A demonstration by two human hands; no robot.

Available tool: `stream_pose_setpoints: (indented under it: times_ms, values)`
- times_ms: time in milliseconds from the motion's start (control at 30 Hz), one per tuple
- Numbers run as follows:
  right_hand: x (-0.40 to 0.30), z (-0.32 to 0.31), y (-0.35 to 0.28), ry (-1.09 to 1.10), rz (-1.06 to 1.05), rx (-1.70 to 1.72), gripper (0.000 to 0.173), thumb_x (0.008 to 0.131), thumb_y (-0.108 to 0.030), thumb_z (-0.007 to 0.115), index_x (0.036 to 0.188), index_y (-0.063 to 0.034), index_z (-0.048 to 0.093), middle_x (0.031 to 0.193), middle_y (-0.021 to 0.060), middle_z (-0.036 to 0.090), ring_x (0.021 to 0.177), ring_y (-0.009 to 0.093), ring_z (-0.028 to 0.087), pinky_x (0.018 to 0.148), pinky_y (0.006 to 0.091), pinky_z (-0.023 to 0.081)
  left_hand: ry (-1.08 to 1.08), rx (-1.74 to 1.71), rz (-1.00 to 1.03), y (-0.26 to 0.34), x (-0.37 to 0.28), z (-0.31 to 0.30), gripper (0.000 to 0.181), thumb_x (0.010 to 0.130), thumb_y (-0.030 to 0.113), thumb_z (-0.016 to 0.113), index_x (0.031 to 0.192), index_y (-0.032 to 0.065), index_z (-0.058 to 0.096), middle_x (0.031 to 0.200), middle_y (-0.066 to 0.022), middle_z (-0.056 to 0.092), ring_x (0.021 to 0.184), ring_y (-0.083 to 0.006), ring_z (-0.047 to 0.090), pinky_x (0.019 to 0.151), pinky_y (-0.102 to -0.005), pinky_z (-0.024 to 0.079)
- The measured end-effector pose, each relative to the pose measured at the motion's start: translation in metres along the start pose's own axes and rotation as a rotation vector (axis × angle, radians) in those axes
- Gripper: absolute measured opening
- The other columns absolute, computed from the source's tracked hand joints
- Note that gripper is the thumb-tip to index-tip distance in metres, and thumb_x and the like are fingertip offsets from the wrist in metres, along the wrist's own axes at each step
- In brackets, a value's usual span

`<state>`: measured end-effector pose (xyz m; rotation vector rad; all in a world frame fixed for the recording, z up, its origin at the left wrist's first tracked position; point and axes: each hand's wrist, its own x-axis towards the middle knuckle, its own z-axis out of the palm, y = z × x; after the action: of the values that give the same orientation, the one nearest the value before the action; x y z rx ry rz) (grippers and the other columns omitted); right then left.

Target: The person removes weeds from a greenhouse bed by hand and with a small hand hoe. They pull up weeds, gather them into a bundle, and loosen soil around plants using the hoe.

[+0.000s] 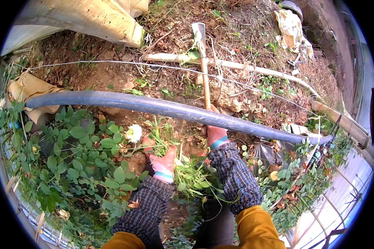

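Note:
My right hand (216,134), in a pink work glove with a blue cuff, grips the wooden handle (205,84) of a hoe beneath the dark plastic pipe. The hoe's metal blade (199,35) points away from me, beyond a pale pole, with some green leaves against it. My left hand (164,162), gloved alike, is closed around a bunch of pulled green weeds (160,137). More loose greenery (193,179) hangs between my forearms; whether it belongs to the same bunch is unclear. A white rose (134,133) blooms just left of that hand.
The thick pipe (134,104) crosses in front of me at hand height. Beyond it run a thin wire (112,61) and a pale pole (252,67) over littered soil. Leafy rose bushes (81,155) flank me. A beige sheet-covered post (112,23) lies upper left; a crumpled sheet (291,29) lies upper right.

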<state>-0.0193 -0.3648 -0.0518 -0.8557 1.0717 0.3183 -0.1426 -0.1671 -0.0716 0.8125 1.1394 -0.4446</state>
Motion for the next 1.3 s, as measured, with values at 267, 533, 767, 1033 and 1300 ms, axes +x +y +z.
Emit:
stream_pose_setpoints:
  times_ms: [267, 533, 767, 1033, 1300]
  values:
    - [0.049, 0.043, -0.003, -0.109, -0.229, 0.279, 0.047, 0.091, -0.027, 0.054, 0.132, -0.0069, 0.041, 0.060, 0.0015, 0.054, 0.042, 0.007, 0.043, 0.036, 0.0193, 0.033, -0.102, 0.224, 0.040, -0.003, 0.012, -0.010, 0.098, 0.080, 0.075, 0.010, 0.139, -0.0011, 0.023, 0.144, -0.0106, 0.027, 0.135, -0.0206, 0.022, 0.111, -0.0313, 0.012]
    - [0.037, 0.053, -0.014, -0.017, -0.249, 0.107, 0.046, 0.090, -0.029, 0.054, 0.125, -0.0017, 0.046, 0.056, 0.0001, 0.051, 0.038, 0.008, 0.040, 0.033, 0.0236, 0.032, -0.212, 0.084, -0.022, 0.009, 0.023, -0.016, 0.108, 0.072, 0.082, 0.012, 0.141, -0.0012, 0.017, 0.147, -0.0116, 0.020, 0.136, -0.0231, 0.018, 0.111, -0.0304, 0.009]
    - [0.075, 0.035, 0.029, 0.321, -0.813, -0.238, 0.033, 0.090, -0.012, 0.053, 0.122, -0.0031, 0.053, 0.075, -0.0025, 0.059, 0.058, 0.000, 0.046, 0.048, 0.0158, 0.035, -0.206, 0.140, -0.023, 0.005, 0.018, 0.013, 0.108, 0.070, 0.082, 0.012, 0.141, 0.0010, 0.017, 0.146, -0.0110, 0.022, 0.134, -0.0265, 0.021, 0.110, -0.0345, 0.017]
    - [0.057, 0.065, -0.045, 0.103, -0.293, 0.046, 0.031, 0.093, -0.023, 0.049, 0.122, -0.0120, 0.050, 0.055, -0.0024, 0.048, 0.036, 0.005, 0.035, 0.031, 0.0193, 0.027, -0.210, 0.214, -0.046, -0.004, 0.021, 0.012, 0.113, 0.066, 0.086, 0.022, 0.141, 0.0016, 0.018, 0.145, -0.0123, 0.024, 0.133, -0.0271, 0.025, 0.110, -0.0372, 0.019]
    - [0.076, 0.069, -0.007, 0.161, -0.457, 0.207, 0.030, 0.093, -0.018, 0.050, 0.121, -0.0071, 0.051, 0.071, 0.0010, 0.055, 0.042, 0.006, 0.043, 0.031, 0.0204, 0.029, -0.250, 0.351, 0.046, 0.002, 0.026, 0.007, 0.107, 0.071, 0.082, 0.021, 0.142, 0.0024, 0.016, 0.147, -0.0114, 0.020, 0.134, -0.0231, 0.021, 0.110, -0.0346, 0.018]
